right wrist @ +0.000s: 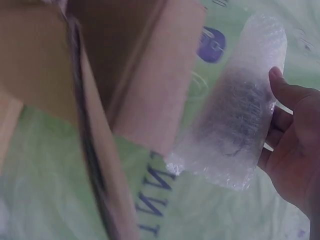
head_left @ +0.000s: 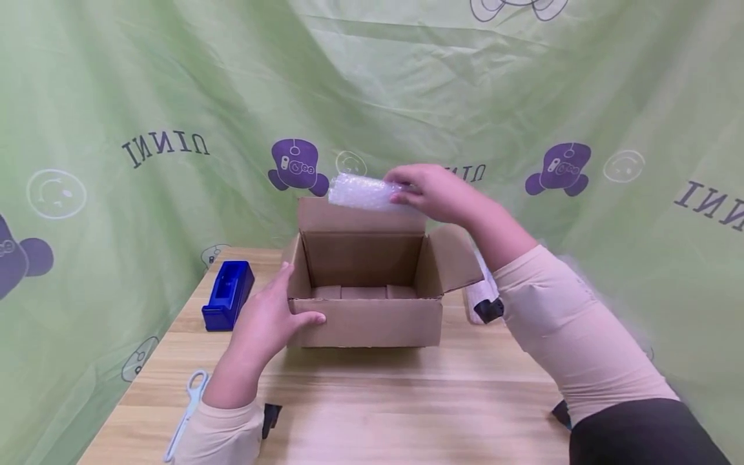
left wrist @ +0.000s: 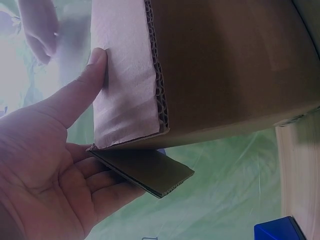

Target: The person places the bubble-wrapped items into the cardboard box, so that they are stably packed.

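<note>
An open cardboard box (head_left: 366, 323) stands on the table with its flaps folded outward. My left hand (head_left: 264, 320) holds the box at its front left corner; in the left wrist view the thumb lies on one flap (left wrist: 125, 75) and the fingers are behind another flap (left wrist: 150, 170). Above the back flap (head_left: 360, 216), my right hand (head_left: 436, 190) pinches a bubble-wrapped package (head_left: 366, 192) by its right end. Through the clear wrap in the right wrist view, something dark shows inside the package (right wrist: 240, 110), but its kind is unclear.
Left of the box sits a blue tape dispenser (head_left: 228, 294). Light blue scissors (head_left: 188, 413) lie near the left edge of the wooden table (head_left: 360, 407). A whitish item (head_left: 473, 310), partly hidden by my right arm, is right of the box. Green printed cloth (head_left: 372, 84) hangs behind.
</note>
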Demonstrator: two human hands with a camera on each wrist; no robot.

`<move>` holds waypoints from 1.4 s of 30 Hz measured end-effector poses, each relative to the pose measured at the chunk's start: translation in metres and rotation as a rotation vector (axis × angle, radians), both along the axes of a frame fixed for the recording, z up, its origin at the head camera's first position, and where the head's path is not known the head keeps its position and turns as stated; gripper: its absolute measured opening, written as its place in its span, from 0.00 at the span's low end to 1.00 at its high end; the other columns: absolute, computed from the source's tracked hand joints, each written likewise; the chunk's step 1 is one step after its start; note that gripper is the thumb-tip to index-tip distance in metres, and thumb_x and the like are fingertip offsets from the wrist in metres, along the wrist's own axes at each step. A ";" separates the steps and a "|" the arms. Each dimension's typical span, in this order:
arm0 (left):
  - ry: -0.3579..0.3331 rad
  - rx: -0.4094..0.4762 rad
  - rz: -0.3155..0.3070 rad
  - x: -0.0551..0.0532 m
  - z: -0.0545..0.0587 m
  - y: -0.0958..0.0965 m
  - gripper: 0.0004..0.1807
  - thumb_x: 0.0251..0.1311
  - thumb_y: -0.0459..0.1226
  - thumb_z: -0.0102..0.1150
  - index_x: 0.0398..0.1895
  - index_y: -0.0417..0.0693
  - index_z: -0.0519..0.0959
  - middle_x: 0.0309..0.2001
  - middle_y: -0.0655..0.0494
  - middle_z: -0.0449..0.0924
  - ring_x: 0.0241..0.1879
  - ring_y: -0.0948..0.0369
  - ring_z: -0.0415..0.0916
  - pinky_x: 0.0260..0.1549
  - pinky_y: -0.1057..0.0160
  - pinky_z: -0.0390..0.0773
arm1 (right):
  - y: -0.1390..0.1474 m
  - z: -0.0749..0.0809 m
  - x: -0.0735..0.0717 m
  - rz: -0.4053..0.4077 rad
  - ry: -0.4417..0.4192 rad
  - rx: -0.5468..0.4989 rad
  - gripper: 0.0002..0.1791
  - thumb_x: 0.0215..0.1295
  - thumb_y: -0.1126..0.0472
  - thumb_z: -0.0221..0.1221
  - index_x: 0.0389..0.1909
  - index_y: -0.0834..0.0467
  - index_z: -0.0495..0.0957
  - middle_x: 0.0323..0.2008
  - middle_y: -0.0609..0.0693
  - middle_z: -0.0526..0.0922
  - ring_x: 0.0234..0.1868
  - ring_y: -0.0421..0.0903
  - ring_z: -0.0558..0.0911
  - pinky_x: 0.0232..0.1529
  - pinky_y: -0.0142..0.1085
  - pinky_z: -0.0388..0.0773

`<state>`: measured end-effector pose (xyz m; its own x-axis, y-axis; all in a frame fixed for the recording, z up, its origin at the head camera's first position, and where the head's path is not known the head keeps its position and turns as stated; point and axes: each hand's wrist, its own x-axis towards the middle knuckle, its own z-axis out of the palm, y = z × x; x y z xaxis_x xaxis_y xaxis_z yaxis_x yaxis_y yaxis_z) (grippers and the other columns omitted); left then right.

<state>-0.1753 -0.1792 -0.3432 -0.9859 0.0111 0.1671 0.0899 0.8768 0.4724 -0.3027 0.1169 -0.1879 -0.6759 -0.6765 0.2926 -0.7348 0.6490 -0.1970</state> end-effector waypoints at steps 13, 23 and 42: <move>0.011 -0.011 -0.003 -0.002 -0.002 0.000 0.64 0.41 0.62 0.74 0.77 0.45 0.52 0.76 0.43 0.53 0.67 0.38 0.64 0.58 0.40 0.72 | -0.033 -0.052 -0.022 0.039 -0.010 0.036 0.20 0.68 0.53 0.60 0.58 0.56 0.79 0.46 0.52 0.78 0.45 0.48 0.77 0.52 0.43 0.75; 0.018 -0.026 -0.005 -0.002 -0.001 0.001 0.63 0.42 0.61 0.74 0.77 0.44 0.53 0.76 0.44 0.52 0.67 0.39 0.64 0.58 0.40 0.72 | -0.035 -0.083 -0.028 0.078 0.011 0.073 0.19 0.68 0.53 0.61 0.56 0.56 0.81 0.40 0.52 0.77 0.42 0.48 0.76 0.48 0.43 0.76; 0.039 -0.027 -0.003 -0.001 -0.002 0.000 0.62 0.41 0.61 0.74 0.76 0.44 0.54 0.76 0.42 0.54 0.68 0.39 0.64 0.59 0.40 0.72 | -0.034 -0.118 -0.027 0.126 0.097 0.109 0.18 0.64 0.55 0.65 0.53 0.57 0.84 0.40 0.55 0.79 0.44 0.53 0.76 0.49 0.44 0.75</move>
<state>-0.1763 -0.1792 -0.3457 -0.9785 0.0190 0.2053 0.1105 0.8889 0.4446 -0.3297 0.0830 -0.3064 -0.5562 -0.7852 0.2724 -0.8237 0.5644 -0.0548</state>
